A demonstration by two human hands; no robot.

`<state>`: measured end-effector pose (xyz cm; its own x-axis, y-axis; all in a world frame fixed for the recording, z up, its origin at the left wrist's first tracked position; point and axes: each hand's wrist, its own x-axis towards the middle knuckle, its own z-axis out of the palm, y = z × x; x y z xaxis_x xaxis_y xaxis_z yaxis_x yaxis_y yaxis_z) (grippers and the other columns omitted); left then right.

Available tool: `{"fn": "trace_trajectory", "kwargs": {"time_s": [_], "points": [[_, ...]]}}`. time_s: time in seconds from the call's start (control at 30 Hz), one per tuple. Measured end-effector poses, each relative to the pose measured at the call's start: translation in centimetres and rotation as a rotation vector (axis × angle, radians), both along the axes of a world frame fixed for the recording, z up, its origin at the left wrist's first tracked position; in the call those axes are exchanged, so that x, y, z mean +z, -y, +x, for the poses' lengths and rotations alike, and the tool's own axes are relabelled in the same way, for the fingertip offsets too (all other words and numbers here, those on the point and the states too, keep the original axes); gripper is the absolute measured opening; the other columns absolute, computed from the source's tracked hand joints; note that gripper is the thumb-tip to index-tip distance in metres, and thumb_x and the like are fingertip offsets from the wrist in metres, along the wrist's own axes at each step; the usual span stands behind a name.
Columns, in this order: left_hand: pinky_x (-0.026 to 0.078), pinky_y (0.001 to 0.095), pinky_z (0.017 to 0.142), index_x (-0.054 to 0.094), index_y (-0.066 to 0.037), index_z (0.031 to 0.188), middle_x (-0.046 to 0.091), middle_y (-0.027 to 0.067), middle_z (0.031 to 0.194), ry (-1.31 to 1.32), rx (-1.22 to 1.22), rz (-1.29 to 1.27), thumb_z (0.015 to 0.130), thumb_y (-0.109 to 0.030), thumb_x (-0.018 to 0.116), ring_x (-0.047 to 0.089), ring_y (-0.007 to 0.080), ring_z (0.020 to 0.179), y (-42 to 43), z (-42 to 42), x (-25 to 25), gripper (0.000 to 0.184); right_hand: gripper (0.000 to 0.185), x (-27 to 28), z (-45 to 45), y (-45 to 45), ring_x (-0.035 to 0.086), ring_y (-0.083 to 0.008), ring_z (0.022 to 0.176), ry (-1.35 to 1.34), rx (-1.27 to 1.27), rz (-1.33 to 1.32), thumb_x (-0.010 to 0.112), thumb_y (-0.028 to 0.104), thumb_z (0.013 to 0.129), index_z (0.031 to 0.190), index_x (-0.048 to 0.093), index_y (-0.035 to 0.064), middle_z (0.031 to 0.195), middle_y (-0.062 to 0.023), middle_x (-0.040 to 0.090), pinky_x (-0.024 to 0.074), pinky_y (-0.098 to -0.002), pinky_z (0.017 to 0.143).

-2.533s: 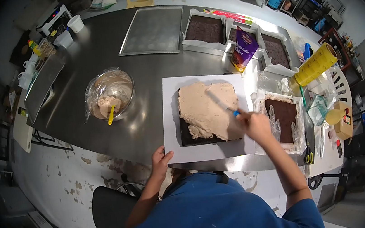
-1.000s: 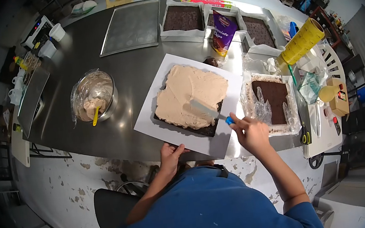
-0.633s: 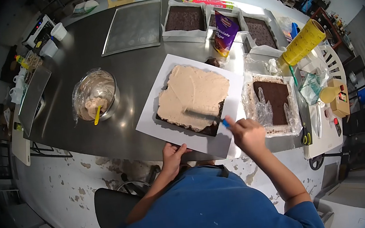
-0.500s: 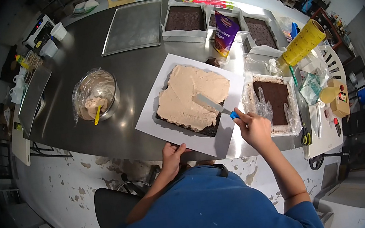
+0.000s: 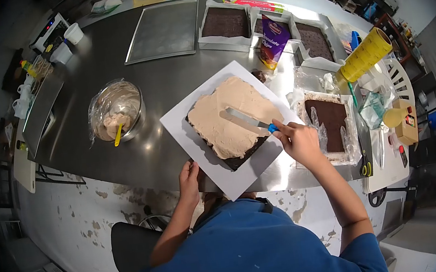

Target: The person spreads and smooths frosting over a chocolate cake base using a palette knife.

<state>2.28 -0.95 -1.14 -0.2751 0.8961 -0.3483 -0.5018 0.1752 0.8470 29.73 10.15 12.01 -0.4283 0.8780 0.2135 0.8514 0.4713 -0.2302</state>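
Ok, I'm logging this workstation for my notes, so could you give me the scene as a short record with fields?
Left hand: at the white board's near-left edge, grip unclear
Right hand: holding a spatula over the frosting
Cake: on the board, frosted on top, dark side showing
Bowl: left of the board, with plastic wrap and a yellow-handled utensil
Beyond the board: purple bag, white-lined pans

A black chair [image 5: 134, 249] stands on patchy white floor [image 5: 83, 215].
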Motion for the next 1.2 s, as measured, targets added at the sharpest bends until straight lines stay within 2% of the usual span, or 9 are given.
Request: {"fn": "trace_trajectory", "kwargs": {"time_s": [0.13, 0.23, 0.3, 0.6, 0.73, 0.8, 0.97, 1.07, 1.2], "points": [[0.041, 0.0265, 0.090, 0.050, 0.001, 0.119, 0.058, 0.0066, 0.110, 0.143, 0.042, -0.028, 0.095, -0.012, 0.048, 0.054, 0.0132, 0.101, 1.6, -0.1, 0.2, 0.028, 0.028, 0.3, -1.6, -2.3, 0.060, -0.0253, 0.054, -0.024, 0.182, -0.058, 0.064, 0.027, 0.081, 0.105, 0.069, 0.0142, 0.063, -0.0078, 0.061, 0.0474, -0.0356, 0.050], [0.041, 0.0273, 0.090, 0.049, 0.001, 0.119, 0.058, 0.0071, 0.111, 0.258, -0.098, 0.018, 0.093, -0.009, 0.048, 0.054, 0.0134, 0.103, 3.0, 0.5, 1.8, 0.027, 0.027, 0.0, -3.3, -4.6, 0.060, -0.0261, 0.054, -0.025, 0.271, -0.020, 0.064, 0.026, 0.080, 0.104, 0.069, 0.0144, 0.065, -0.0094, 0.062, 0.0477, -0.0357, 0.051], [0.039, 0.0271, 0.091, 0.049, -0.001, 0.116, 0.058, 0.0073, 0.109, 0.108, -0.100, 0.004, 0.093, -0.009, 0.047, 0.054, 0.0137, 0.103, 3.5, 0.7, 1.9, 0.025, 0.028, -0.5, -4.0, -5.7, 0.060, -0.0267, 0.055, -0.063, 0.318, 0.007, 0.063, 0.025, 0.080, 0.105, 0.069, 0.0151, 0.065, -0.0101, 0.062, 0.0479, -0.0365, 0.052], [0.041, 0.0244, 0.087, 0.054, 0.004, 0.113, 0.061, 0.0055, 0.103, -0.053, 0.048, 0.039, 0.094, -0.013, 0.050, 0.055, 0.0106, 0.095, 1.9, -1.6, 0.6, 0.026, 0.032, 1.2, -3.5, -5.1, 0.059, -0.0234, 0.058, 0.123, 0.547, -0.216, 0.065, 0.028, 0.078, 0.108, 0.067, 0.0184, 0.065, -0.0044, 0.060, 0.0469, -0.0369, 0.053], [0.041, 0.0241, 0.086, 0.054, 0.004, 0.114, 0.061, 0.0050, 0.102, -0.076, 0.045, 0.040, 0.094, -0.014, 0.050, 0.054, 0.0101, 0.094, 1.5, -2.3, 0.4, 0.028, 0.030, 0.7, -3.5, -6.3, 0.060, -0.0225, 0.060, 0.105, 0.553, 0.007, 0.065, 0.027, 0.077, 0.107, 0.068, 0.0193, 0.067, -0.0041, 0.061, 0.0471, -0.0358, 0.053], [0.040, 0.0240, 0.086, 0.054, 0.004, 0.115, 0.061, 0.0049, 0.103, -0.077, 0.051, 0.029, 0.094, -0.014, 0.051, 0.054, 0.0100, 0.094, 1.4, -2.4, 0.4, 0.028, 0.030, 0.5, -4.2, -6.6, 0.060, -0.0225, 0.059, 0.099, 0.302, 0.031, 0.064, 0.025, 0.077, 0.106, 0.068, 0.0181, 0.069, -0.0048, 0.061, 0.0473, -0.0346, 0.052], [0.040, 0.0239, 0.086, 0.055, 0.004, 0.114, 0.061, 0.0045, 0.103, -0.083, 0.067, 0.040, 0.094, -0.015, 0.051, 0.054, 0.0099, 0.093, 1.0, -2.8, 0.4, 0.028, 0.032, -0.8, -3.9, -4.5, 0.059, -0.0243, 0.054, 0.071, 0.416, -0.064, 0.063, 0.024, 0.079, 0.109, 0.066, 0.0139, 0.065, -0.0075, 0.059, 0.0473, -0.0357, 0.051], [0.041, 0.0248, 0.086, 0.053, 0.004, 0.116, 0.061, 0.0061, 0.104, -0.078, 0.052, 0.031, 0.093, -0.013, 0.050, 0.056, 0.0117, 0.095, 1.0, -3.1, 0.0, 0.029, 0.033, 1.2, -4.5, -2.1, 0.060, -0.0239, 0.056, 0.179, 0.438, -0.174, 0.061, 0.027, 0.080, 0.111, 0.065, 0.0144, 0.066, -0.0062, 0.060, 0.0473, -0.0356, 0.051], [0.040, 0.0247, 0.087, 0.054, 0.004, 0.115, 0.061, 0.0050, 0.104, -0.046, 0.033, 0.013, 0.094, -0.015, 0.051, 0.054, 0.0103, 0.095, 1.2, -3.1, 0.0, 0.029, 0.033, 1.1, -3.7, -2.7, 0.061, -0.0221, 0.060, 0.108, 0.535, -0.070, 0.061, 0.028, 0.080, 0.110, 0.065, 0.0146, 0.068, -0.0046, 0.060, 0.0476, -0.0348, 0.051]]}}
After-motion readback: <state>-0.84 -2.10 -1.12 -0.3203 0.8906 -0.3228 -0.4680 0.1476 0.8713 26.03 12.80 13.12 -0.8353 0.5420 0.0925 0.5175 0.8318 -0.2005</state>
